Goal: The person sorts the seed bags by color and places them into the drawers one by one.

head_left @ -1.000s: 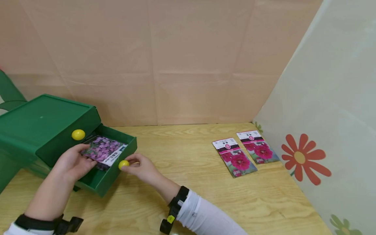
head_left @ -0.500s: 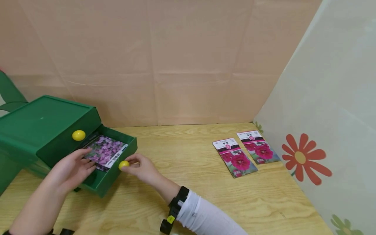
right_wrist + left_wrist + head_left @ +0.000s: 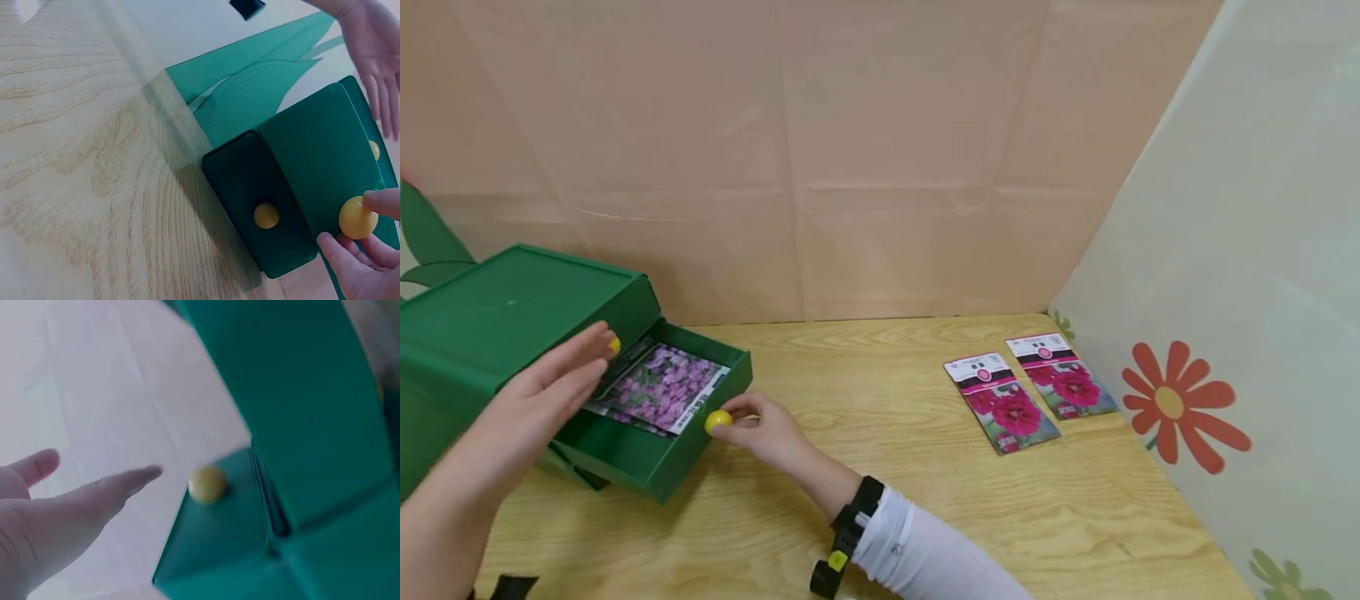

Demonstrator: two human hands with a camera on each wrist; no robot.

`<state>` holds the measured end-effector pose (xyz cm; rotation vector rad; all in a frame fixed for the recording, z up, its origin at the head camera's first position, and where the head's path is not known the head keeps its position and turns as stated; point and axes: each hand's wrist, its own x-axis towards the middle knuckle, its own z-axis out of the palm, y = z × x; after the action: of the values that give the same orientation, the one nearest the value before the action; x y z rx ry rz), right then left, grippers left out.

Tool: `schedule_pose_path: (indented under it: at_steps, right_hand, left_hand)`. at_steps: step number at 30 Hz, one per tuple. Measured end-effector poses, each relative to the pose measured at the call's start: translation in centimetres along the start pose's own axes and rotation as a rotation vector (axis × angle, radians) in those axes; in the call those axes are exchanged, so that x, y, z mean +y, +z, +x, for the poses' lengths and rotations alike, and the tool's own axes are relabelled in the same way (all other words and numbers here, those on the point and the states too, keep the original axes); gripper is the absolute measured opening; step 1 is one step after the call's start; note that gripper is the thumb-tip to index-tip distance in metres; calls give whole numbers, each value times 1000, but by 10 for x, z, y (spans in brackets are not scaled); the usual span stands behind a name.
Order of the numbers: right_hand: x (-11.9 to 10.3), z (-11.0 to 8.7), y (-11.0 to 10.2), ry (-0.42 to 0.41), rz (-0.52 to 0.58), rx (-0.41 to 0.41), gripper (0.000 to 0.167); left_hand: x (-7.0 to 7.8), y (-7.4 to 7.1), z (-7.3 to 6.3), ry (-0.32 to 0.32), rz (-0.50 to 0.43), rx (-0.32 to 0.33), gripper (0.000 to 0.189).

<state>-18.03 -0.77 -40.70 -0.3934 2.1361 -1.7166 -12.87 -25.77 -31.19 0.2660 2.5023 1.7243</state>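
Note:
A green drawer cabinet (image 3: pixel 520 300) stands at the left, one drawer (image 3: pixel 625 454) pulled out. Inside it lie flat packets with purple flowers (image 3: pixel 662 387), overlapping. My right hand (image 3: pixel 771 429) pinches that drawer's round yellow knob (image 3: pixel 718 422) between thumb and fingers; the right wrist view shows the same grip on the knob (image 3: pixel 358 217). My left hand (image 3: pixel 538 408) is raised in front of the cabinet with straight fingers, holding nothing. It partly covers the upper drawer's yellow knob (image 3: pixel 615 344) in the head view. In the left wrist view its fingers are apart from the green surfaces.
Two flower-picture packets, a nearer one (image 3: pixel 1002 402) and a farther one (image 3: pixel 1062 375), lie on the wooden table (image 3: pixel 865 500) at right. A lower drawer with a yellow knob (image 3: pixel 266 215) is closed. A beige wall (image 3: pixel 880 167) and a flower-printed side wall (image 3: pixel 1262 275) border the table.
My left hand has left the packets in the drawer and moved up and left, its fingers straightening. More of the packets shows. My right hand stays on the knob.

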Motion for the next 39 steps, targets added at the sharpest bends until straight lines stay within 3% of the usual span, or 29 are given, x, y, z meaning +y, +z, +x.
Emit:
schedule_pose_path:
  at_steps: [4,8,10,13,17,25,31,39]
  right_hand:
    - [-1,-1,1,4,5,2,29]
    - [-1,-1,2,12,-2,15,29]
    - [-2,-1,3,16,-8,20,29]
    - [-2,-1,3,18,-12,23,29]
    - [-3,-1,3,15,-17,23,30]
    - [-4,-1,2,6,-16,26,29]
    - [-3,0,2,3,-15,22,29]
    - [-5,0,3,-12,-27,29,28]
  left_hand:
    - [11,-16,3,99,321,198,63]
    - [5,-41,12,165,599,307,64]
    - [-3,-54,17,171,664,330,65]
    - [-13,-72,24,163,666,341,67]
    - [-19,-91,36,129,719,313,69]
    - [-16,-113,68,9,896,164,80]
    - [-18,-116,74,-44,873,57,79]
    - [-17,-111,75,-109,907,-22,85]
